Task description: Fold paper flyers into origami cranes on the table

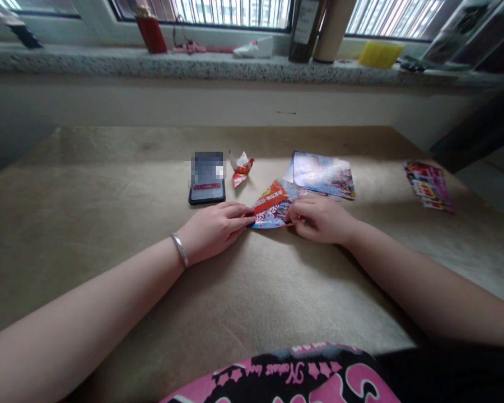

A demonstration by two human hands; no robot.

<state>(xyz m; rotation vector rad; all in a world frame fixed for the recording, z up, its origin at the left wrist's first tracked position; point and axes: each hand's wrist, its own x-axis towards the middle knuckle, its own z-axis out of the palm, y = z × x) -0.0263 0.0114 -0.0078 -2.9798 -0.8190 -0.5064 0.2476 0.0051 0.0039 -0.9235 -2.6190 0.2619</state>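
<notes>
A sheet of glossy printed paper [271, 205], folded to a roughly triangular shape with an orange band and blue picture, lies between both hands on the table. My left hand [218, 226], with a silver bracelet at its wrist, has its fingertips closed on the paper's left corner. At the right side, my right hand [319, 219] pinches the paper between bent fingers and thumb. The undersides of both hands are hidden. Just beyond the paper stands a small red and white folded paper crane [242, 169].
A phone [207, 178] lies left of the crane. Several printed sheets [324, 173] are stacked behind my right hand, and pink and red printed papers [429, 186] lie far right. Along the stone windowsill [218, 68] stand a red lighter-like object [151, 32], bottles and a yellow block [380, 54].
</notes>
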